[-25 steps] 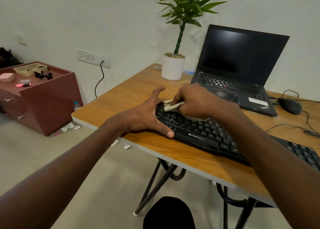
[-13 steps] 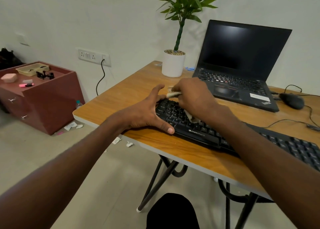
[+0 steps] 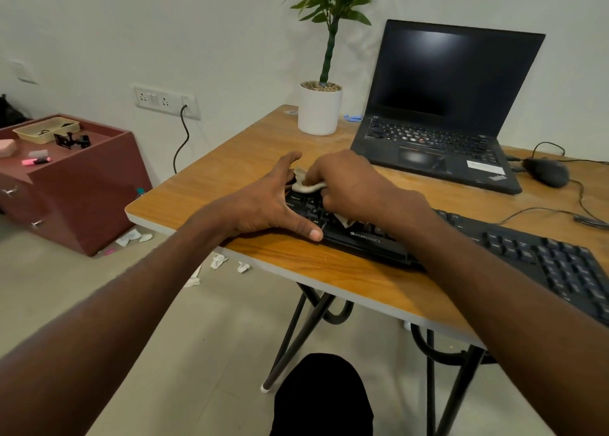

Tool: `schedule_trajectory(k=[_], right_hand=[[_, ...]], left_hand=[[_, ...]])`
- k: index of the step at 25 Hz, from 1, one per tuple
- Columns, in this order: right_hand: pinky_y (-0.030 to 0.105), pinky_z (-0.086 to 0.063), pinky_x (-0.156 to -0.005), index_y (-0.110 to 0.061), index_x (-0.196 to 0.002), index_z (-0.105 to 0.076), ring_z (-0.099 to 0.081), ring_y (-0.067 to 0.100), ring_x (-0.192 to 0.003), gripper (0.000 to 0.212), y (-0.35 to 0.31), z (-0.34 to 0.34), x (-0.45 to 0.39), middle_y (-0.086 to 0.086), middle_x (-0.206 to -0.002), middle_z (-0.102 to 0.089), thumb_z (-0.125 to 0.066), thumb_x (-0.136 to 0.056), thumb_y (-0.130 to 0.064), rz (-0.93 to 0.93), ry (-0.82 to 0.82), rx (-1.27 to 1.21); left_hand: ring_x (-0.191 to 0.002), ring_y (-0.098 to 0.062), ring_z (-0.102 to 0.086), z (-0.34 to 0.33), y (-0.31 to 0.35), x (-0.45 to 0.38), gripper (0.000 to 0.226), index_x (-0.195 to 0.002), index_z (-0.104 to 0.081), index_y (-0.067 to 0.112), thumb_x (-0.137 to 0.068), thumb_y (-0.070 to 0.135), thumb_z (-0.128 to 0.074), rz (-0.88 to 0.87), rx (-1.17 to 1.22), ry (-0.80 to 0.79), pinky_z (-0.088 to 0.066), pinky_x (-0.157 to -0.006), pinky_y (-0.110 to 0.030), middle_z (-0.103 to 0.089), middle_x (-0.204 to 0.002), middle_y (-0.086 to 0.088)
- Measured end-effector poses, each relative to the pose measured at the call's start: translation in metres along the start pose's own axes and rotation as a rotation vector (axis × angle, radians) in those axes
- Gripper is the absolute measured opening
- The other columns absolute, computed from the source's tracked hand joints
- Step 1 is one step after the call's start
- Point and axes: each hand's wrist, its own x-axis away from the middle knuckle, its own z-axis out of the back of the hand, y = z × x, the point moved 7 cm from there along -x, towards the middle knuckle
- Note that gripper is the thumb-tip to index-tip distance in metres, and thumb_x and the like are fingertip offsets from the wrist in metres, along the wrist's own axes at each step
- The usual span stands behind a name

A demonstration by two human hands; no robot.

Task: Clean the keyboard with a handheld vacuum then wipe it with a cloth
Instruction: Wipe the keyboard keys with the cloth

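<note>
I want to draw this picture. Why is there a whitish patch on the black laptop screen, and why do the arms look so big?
Head view: the laptop screen is off and mirrors room light as soft glare; the wide-angle lens stretches the arms near the edges; the left hand looks sharp.

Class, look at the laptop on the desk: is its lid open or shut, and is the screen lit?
Open: the laptop has its lid raised, showing its own keys. The screen is dark, showing only a faint reflection.
</note>
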Motion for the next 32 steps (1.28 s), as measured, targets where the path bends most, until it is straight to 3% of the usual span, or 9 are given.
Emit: schedule_trajectory(k=[2, 6, 9, 12, 16, 19, 22, 27, 32], right_hand=[[0.033, -0.055, -0.086, -0.021, -0.127, -0.073, -0.065, 0.021, -0.105, 0.036, 0.018, 0.01, 0.0, 0.004, -0.117, -0.07, -0.073, -0.091, -0.014, -0.059, -0.047, 0.037], [0.036, -0.052, -0.091, -0.027, -0.133, -0.069, -0.064, 0.024, -0.113, 0.044, 0.022, 0.017, -0.003, 0.004, -0.123, -0.069, -0.073, -0.091, -0.015, -0.072, 0.146, 0.019], [0.03, -0.048, -0.087, -0.023, -0.131, -0.071, -0.062, 0.022, -0.112, 0.041, 0.011, 0.004, 0.008, 0.001, -0.121, -0.069, -0.069, -0.093, -0.01, 0.077, 0.044, 0.04], [0.035, -0.054, -0.094, -0.024, -0.126, -0.074, -0.063, 0.02, -0.113, 0.039, 0.029, 0.014, 0.013, -0.002, -0.123, -0.07, -0.07, -0.091, -0.007, 0.056, -0.047, 0.047], [0.034, -0.052, -0.095, -0.025, -0.126, -0.074, -0.065, 0.019, -0.109, 0.036, 0.021, 0.021, 0.009, 0.0, -0.119, -0.073, -0.072, -0.092, -0.012, 0.009, 0.189, -0.048], [0.033, -0.05, -0.09, -0.021, -0.13, -0.072, -0.062, 0.021, -0.112, 0.04, 0.009, 0.003, 0.011, 0.0, -0.124, -0.069, -0.07, -0.091, -0.01, 0.073, 0.043, 0.009], [0.036, -0.054, -0.091, -0.023, -0.121, -0.076, -0.061, 0.017, -0.105, 0.036, 0.031, 0.015, 0.018, -0.002, -0.116, -0.07, -0.071, -0.09, -0.006, 0.044, -0.071, 0.015], [0.027, -0.047, -0.083, -0.024, -0.125, -0.075, -0.057, 0.011, -0.098, 0.037, 0.036, 0.021, 0.012, -0.002, -0.114, -0.07, -0.073, -0.091, -0.01, -0.059, 0.104, -0.031], [0.027, -0.04, -0.082, -0.024, -0.125, -0.073, -0.051, 0.009, -0.1, 0.038, 0.031, 0.014, 0.02, -0.011, -0.105, -0.056, -0.071, -0.091, -0.007, 0.023, -0.057, 0.007]], left_hand=[[-0.155, -0.021, -0.03, 0.0, 0.0, -0.001, 0.154, -0.164, -0.001, 0.046, -0.05, 0.049, -0.105, -0.026, 0.022, -0.012, -0.031, -0.124, -0.039, -0.028, -0.171, 0.002], [-0.146, -0.014, -0.04, 0.0, 0.0, -0.001, 0.152, -0.163, -0.005, 0.045, -0.047, 0.051, -0.103, -0.047, 0.044, -0.024, -0.038, -0.121, -0.036, -0.034, -0.166, 0.008], [-0.149, -0.013, -0.032, 0.0, 0.0, -0.001, 0.149, -0.163, -0.005, 0.045, -0.05, 0.05, -0.103, -0.049, 0.031, -0.02, -0.032, -0.118, -0.031, -0.03, -0.169, 0.007], [-0.145, -0.012, -0.039, 0.0, -0.001, -0.003, 0.147, -0.162, -0.007, 0.044, -0.051, 0.047, -0.103, -0.049, 0.044, -0.027, -0.037, -0.117, -0.03, -0.037, -0.16, 0.015], [-0.142, -0.011, -0.044, 0.0, -0.001, -0.001, 0.142, -0.162, -0.012, 0.044, -0.054, 0.044, -0.104, -0.06, 0.031, -0.021, -0.039, -0.119, -0.035, -0.04, -0.159, 0.014], [-0.141, -0.008, -0.036, 0.0, 0.004, 0.0, 0.141, -0.164, -0.01, 0.039, -0.057, 0.04, -0.101, -0.053, 0.017, 0.0, -0.034, -0.114, -0.026, -0.033, -0.161, 0.013], [-0.145, -0.011, -0.037, 0.0, 0.0, -0.002, 0.142, -0.163, -0.012, 0.04, -0.055, 0.042, -0.104, -0.057, 0.037, -0.009, -0.035, -0.117, -0.03, -0.036, -0.164, 0.01], [-0.132, 0.0, -0.044, 0.001, -0.001, -0.003, 0.143, -0.163, -0.015, 0.039, -0.053, 0.044, -0.105, -0.07, 0.037, -0.02, -0.039, -0.109, -0.022, -0.042, -0.152, 0.017], [-0.137, -0.002, -0.044, 0.001, -0.001, -0.003, 0.142, -0.162, -0.016, 0.041, -0.049, 0.051, -0.103, -0.076, 0.019, -0.024, -0.038, -0.109, -0.022, -0.04, -0.157, 0.014]])
